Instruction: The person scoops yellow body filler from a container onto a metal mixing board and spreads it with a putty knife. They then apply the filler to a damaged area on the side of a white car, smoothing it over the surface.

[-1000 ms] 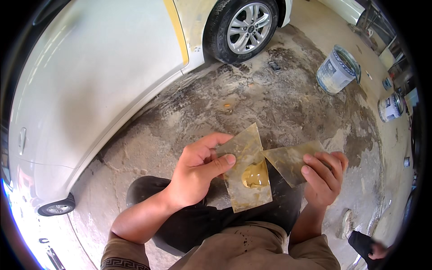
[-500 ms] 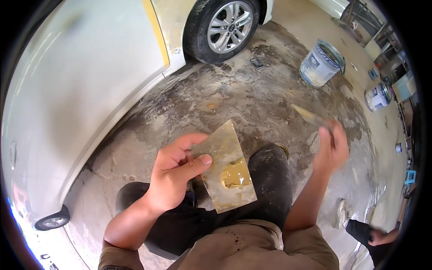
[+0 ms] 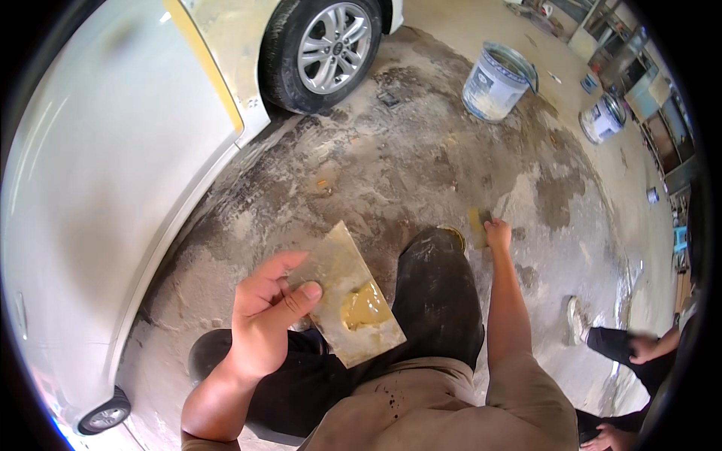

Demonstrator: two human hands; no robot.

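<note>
My left hand [image 3: 259, 319] grips one edge of a flat, smeared mixing board [image 3: 335, 263], thumb on top, holding it tilted over my lap. A glossy lump of yellow body putty [image 3: 364, 307] lies spread on the board. Out past my right knee, my right hand [image 3: 498, 234] is closed on a small putty spreader [image 3: 479, 225] with a yellowish blade. That arm is stretched forward, low over the floor; whether the spreader touches the ground I cannot tell.
A white car door [image 3: 128, 143] with a yellow putty strip [image 3: 207, 68] along its edge stands at left, beside a wheel [image 3: 323, 52]. Two buckets [image 3: 496, 84] [image 3: 602, 119] stand on the stained floor [image 3: 421, 173]. Another person's shoe [image 3: 577, 319] and hands show at lower right.
My right hand has swung forward and left, down toward the floor with the spreader. The board has shifted slightly left and down in view, and the putty looks more smeared. The view has turned right.
</note>
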